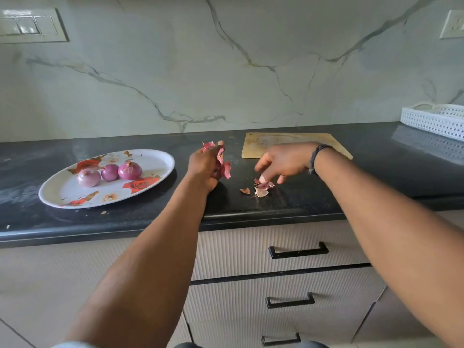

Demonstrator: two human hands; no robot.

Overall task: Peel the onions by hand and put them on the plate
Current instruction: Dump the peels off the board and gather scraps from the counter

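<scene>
Three peeled purple onions [110,173] lie side by side on an oval white plate [155,159] with red rose prints, at the left of the black counter. My left hand [204,167] grips a bunch of red onion skins [224,165] to the right of the plate. My right hand [283,163] reaches down with its fingers spread, the fingertips touching a small pile of loose skin scraps [262,188] on the counter. One more scrap [245,190] lies just left of that pile.
A wooden cutting board [288,143] lies behind my right hand by the marble wall. A white perforated tray [434,119] stands at the far right. The counter's front edge [150,228] runs above ribbed drawers with black handles [298,251].
</scene>
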